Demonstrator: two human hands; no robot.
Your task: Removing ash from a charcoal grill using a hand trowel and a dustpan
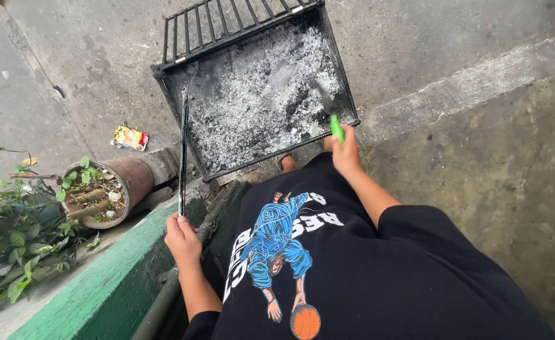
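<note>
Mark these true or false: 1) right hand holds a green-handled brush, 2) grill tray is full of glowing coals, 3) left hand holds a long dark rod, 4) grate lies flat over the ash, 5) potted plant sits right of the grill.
1) True: the right hand grips the green-handled brush.
2) False: the grill tray holds grey ash.
3) True: the left hand holds the long dark rod.
4) False: the grate sits at the far edge.
5) False: the pot is left.
</note>
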